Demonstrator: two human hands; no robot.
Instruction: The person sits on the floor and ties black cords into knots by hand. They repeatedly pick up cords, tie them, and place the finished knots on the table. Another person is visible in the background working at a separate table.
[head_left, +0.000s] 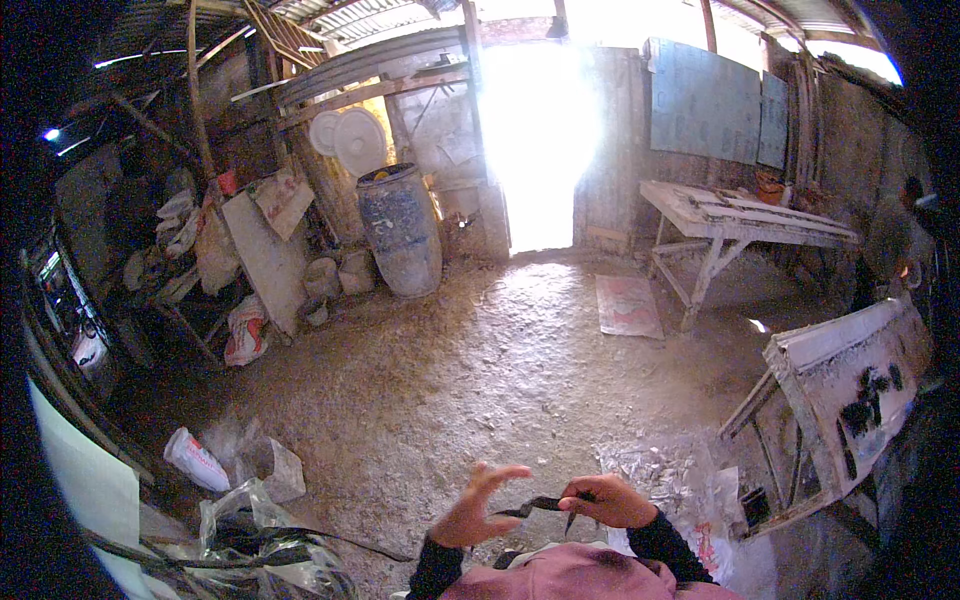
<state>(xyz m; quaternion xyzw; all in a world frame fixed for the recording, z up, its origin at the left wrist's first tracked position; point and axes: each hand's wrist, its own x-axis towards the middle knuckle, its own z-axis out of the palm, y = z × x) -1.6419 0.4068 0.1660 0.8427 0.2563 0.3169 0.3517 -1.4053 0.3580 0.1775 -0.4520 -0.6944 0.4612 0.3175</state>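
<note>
Low in the view, close to my body, my right hand (615, 502) pinches a thin black strip (541, 503), fingers closed round it. A short end of the strip hangs below those fingers. The rest bends across toward my left hand (468, 510), whose thumb and fingers are spread apart. The strip's left end comes close to that thumb; whether it touches is unclear. To the left, a long black band (350, 543) runs from a clear plastic bag (245, 510) toward my left sleeve, where it goes out of sight.
A white bucket-like container (196, 460) lies tipped beside a grey block (282, 470). At right, a tilted whitish board on a wooden frame (850, 390) stands near scattered pale scraps (665, 480). Farther off are a blue drum (400, 230), a wooden table (740, 215) and a bright doorway (540, 150).
</note>
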